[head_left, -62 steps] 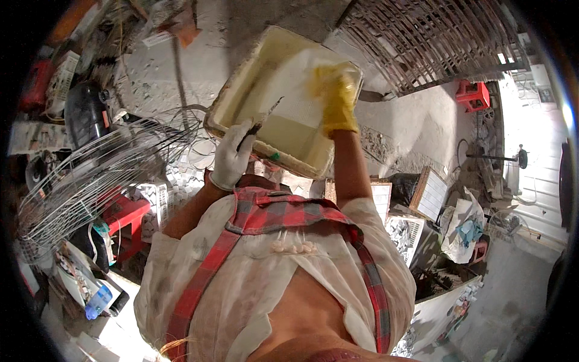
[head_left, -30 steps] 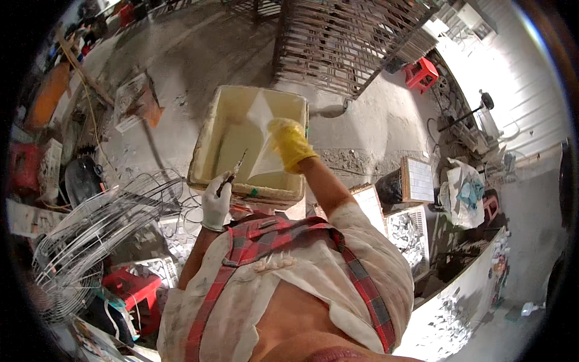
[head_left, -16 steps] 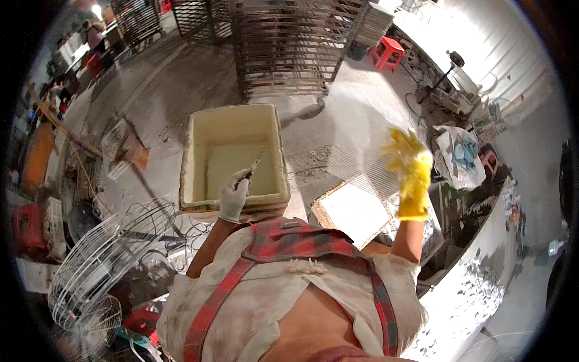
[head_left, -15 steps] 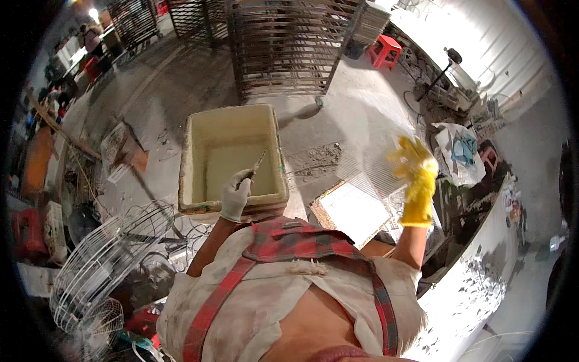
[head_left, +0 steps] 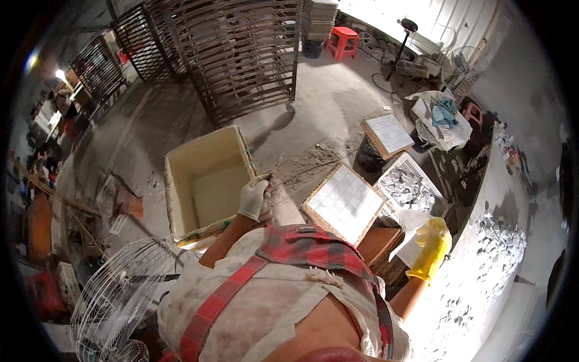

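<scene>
My left hand (head_left: 253, 198), in a white glove, is closed around a slim pointed tool (head_left: 278, 163) whose exact kind I cannot make out. It is beside the right rim of a deep cream tub (head_left: 204, 161) with pale liquid at the bottom. My right hand (head_left: 433, 244), in a yellow rubber glove, grips a thin white striped sheet (head_left: 411, 234), partly curled, at the right. Between the hands, a board of white square tiles (head_left: 345, 202) lies tilted toward me. Next to it a white plastic crate (head_left: 435, 208) holds many small grey and white tile pieces.
A second tiled board (head_left: 389, 134) rests on a black bucket (head_left: 368, 155). Brown boards (head_left: 380, 248) are stacked below the nearer one. Loose tile chips cover a bright surface (head_left: 482, 283) at right. A wheeled rack (head_left: 241, 60), a red stool (head_left: 342, 43) and a wire fan guard (head_left: 120, 289) stand around.
My view has turned to the right. The right hand has come down and nearer with the striped sheet, uncovering the crate and second board. The left hand has moved from over the tub to its right edge.
</scene>
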